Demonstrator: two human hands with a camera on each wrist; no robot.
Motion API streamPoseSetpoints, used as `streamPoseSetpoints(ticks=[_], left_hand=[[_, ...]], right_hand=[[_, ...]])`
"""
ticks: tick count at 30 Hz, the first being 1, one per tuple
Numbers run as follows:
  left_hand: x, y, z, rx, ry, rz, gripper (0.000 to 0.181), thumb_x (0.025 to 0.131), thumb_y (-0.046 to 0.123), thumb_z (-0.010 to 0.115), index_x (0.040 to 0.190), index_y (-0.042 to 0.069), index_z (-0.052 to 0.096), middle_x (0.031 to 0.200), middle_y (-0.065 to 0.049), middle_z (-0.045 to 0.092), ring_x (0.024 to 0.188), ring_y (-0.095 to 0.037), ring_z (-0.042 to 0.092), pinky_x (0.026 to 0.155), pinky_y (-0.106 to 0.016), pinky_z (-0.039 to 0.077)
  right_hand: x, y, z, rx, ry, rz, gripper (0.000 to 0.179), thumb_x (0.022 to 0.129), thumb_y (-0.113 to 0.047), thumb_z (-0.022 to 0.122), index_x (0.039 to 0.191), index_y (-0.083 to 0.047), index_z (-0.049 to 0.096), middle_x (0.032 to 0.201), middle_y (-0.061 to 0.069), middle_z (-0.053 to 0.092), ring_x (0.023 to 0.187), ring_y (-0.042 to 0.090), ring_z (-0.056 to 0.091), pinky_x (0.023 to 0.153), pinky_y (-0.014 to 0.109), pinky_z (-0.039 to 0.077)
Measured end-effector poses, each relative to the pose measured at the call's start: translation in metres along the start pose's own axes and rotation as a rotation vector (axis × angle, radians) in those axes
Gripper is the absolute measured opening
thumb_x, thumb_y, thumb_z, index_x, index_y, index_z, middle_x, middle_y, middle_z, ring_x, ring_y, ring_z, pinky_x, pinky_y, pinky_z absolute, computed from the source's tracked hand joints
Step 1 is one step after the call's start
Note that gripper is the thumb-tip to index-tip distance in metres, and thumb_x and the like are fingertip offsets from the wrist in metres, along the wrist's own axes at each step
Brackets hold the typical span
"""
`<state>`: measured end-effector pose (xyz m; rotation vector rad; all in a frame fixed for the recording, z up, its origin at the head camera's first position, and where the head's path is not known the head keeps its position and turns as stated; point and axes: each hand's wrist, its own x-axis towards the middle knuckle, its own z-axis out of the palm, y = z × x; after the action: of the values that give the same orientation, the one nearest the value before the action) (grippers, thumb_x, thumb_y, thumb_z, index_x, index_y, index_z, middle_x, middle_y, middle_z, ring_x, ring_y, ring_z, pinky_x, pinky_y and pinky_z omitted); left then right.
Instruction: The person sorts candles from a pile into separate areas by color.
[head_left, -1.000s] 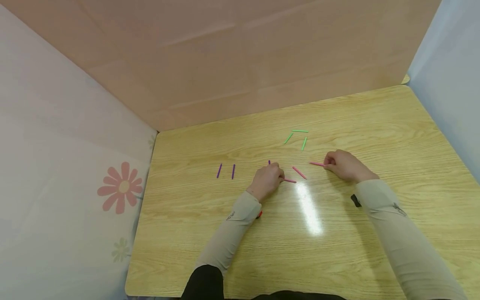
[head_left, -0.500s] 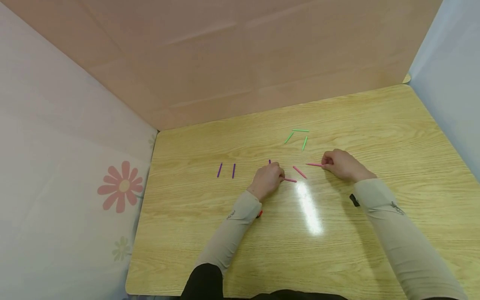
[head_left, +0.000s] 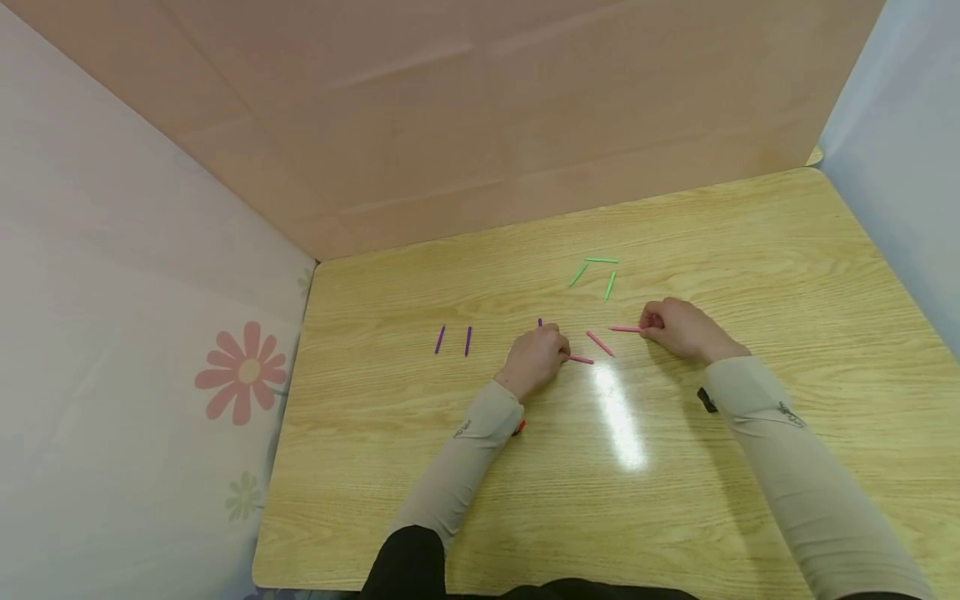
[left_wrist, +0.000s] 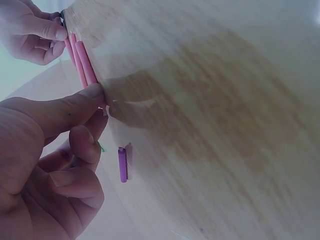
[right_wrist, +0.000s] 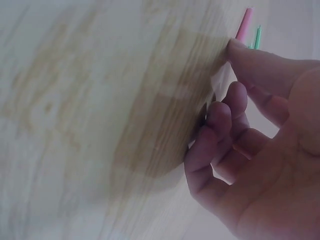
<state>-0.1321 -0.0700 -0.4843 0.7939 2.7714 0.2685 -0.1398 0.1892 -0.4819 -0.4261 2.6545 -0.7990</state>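
In the head view my left hand [head_left: 532,360] pinches one end of a thin pink stick [head_left: 581,360] between thumb and index finger; its free end points right. My right hand [head_left: 682,327] pinches the right end of another pink stick [head_left: 626,328], which points left. A third pink stick [head_left: 600,343] lies slanted on the table between them. The left wrist view shows the thumb [left_wrist: 75,107] on the held stick, and a purple stick [left_wrist: 122,165] lying beyond the fingers. In the right wrist view the pink stick [right_wrist: 244,24] juts past the thumb tip.
Three green sticks [head_left: 602,260] lie farther back on the wooden table [head_left: 375,442]. Two purple sticks [head_left: 468,341] lie to the left; another purple stick [head_left: 540,322] is partly hidden behind my left hand. A pinkish-brown sheet [head_left: 480,125] stands along the table's back edge.
My right hand has shifted slightly left with its pink stick, bringing the tip closer to the slanted pink stick. My left hand has stayed nearly still.
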Motion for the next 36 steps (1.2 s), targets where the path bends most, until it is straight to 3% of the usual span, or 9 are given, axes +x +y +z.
streamPoseSetpoints(ticks=[21, 27, 36], left_hand=[[-0.001, 0.001, -0.001, -0.016, -0.020, -0.003, 0.014, 0.093, 0.023, 0.065, 0.099, 0.017, 0.077, 0.096, 0.004, 0.066, 0.083, -0.008, 0.062, 0.068, -0.019, 0.050], [-0.001, 0.001, -0.001, -0.015, -0.020, 0.001, 0.015, 0.093, 0.022, 0.065, 0.100, 0.017, 0.077, 0.097, 0.003, 0.066, 0.083, -0.007, 0.062, 0.069, -0.019, 0.050], [-0.001, 0.001, -0.001, -0.012, -0.017, 0.001, 0.014, 0.092, 0.022, 0.065, 0.099, 0.017, 0.077, 0.096, 0.003, 0.066, 0.082, -0.007, 0.062, 0.068, -0.018, 0.050]], right_hand=[[-0.001, -0.002, 0.000, 0.058, 0.014, 0.032, 0.014, 0.094, -0.013, 0.058, 0.097, 0.000, 0.063, 0.082, 0.008, 0.060, 0.074, 0.019, 0.051, 0.068, 0.035, 0.042], [-0.003, -0.012, 0.002, 0.086, 0.076, 0.023, 0.017, 0.095, -0.014, 0.059, 0.097, 0.002, 0.064, 0.088, 0.014, 0.065, 0.080, 0.023, 0.057, 0.073, 0.040, 0.047], [-0.004, -0.034, 0.018, 0.131, 0.074, 0.042, 0.015, 0.093, -0.013, 0.060, 0.094, 0.001, 0.064, 0.085, 0.011, 0.064, 0.076, 0.020, 0.055, 0.069, 0.033, 0.044]])
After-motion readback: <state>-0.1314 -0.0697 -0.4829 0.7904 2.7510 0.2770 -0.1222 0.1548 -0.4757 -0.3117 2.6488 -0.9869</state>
